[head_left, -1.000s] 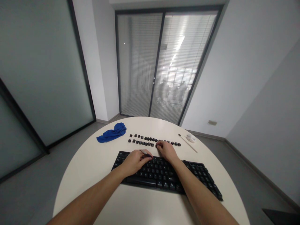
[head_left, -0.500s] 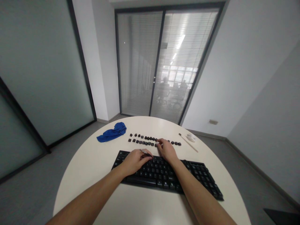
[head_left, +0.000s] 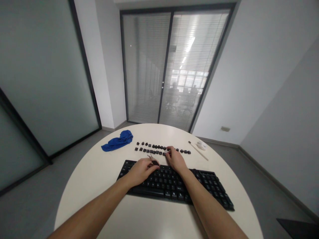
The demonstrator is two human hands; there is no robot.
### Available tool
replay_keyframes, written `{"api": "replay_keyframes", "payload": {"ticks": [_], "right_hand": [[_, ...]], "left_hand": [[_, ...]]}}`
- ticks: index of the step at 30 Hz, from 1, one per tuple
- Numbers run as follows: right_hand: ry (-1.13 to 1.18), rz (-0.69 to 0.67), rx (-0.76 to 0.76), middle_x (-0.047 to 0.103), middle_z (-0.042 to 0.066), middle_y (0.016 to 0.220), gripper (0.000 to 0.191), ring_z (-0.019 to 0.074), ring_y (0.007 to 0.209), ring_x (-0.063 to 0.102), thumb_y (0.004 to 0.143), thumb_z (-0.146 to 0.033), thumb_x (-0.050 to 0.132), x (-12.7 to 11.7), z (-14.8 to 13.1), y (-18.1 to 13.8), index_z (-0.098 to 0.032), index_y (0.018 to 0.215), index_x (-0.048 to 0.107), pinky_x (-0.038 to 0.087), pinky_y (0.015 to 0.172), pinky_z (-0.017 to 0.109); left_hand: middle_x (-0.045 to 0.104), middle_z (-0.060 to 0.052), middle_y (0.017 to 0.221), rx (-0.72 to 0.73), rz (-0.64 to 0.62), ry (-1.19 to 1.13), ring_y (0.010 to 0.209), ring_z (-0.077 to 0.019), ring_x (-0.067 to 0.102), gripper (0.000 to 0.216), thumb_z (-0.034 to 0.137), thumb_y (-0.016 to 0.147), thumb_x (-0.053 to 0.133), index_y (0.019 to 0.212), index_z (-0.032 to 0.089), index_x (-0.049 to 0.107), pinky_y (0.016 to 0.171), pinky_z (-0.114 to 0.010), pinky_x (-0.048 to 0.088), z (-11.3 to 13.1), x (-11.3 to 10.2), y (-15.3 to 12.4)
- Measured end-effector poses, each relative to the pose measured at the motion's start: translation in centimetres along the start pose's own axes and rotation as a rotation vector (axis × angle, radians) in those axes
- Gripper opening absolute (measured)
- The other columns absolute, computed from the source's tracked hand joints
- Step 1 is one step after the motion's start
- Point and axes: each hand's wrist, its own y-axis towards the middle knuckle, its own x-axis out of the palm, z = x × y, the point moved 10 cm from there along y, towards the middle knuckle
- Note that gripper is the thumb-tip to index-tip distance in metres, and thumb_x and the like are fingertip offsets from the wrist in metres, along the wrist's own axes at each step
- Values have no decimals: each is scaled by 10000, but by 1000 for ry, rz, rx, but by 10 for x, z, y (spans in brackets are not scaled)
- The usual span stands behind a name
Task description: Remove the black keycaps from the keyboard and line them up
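My left hand (head_left: 142, 171) is over the upper left part of a black keyboard (head_left: 159, 192). Its fingers are closed on what looks like a keycap puller (head_left: 156, 163), dark at the handle with thin wire prongs pointing away. Past the keyboard's back edge, my right hand (head_left: 175, 159) reaches two rows of loose black keycaps (head_left: 149, 151). Its bent fingertips come together at the end of the nearer row, seemingly around a keycap that they mostly hide. The right forearm crosses over the keyboard and covers some of its keys.
A crumpled blue cloth (head_left: 118, 141) lies at the back left of the round white table (head_left: 84, 186). At the back right are a thin brush (head_left: 198, 151) and a small white item (head_left: 201, 145). Glass doors (head_left: 161, 66) and walls surround the table.
The puller in my left hand has tilted up, so its wire prongs now show above the fingers. My right hand stays by the keycap rows. The whole view has shifted slightly.
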Motion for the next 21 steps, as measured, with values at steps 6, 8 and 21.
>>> {"api": "replay_keyframes", "payload": {"ticks": [6,8,21], "right_hand": [[-9,-94,-73,702,87,892,230,221,844,639,881,-258,545,-13,-15,-21,-163,1079,612,441,753,307],[22,-167,-161,703,49,895,147,192,841,636,867,-281,581,-16,-25,-34,-202,960,663,446,763,280],[241,-279,-434,668,49,1109,299,216,1056,583,833,-372,671,-30,-48,-81,-233,1098,675,421,981,349]], "left_hand": [[741,-56,933,-25,-11,14,866,-210,670,236,326,926,537,942,176,718,844,-296,478,-4,1,1],[741,-50,942,-12,-12,14,883,-208,667,228,315,929,530,939,184,717,846,-294,474,-3,1,1],[733,-44,886,-137,16,-146,860,-198,672,222,302,923,515,885,159,680,779,-282,497,-16,3,5]]}}
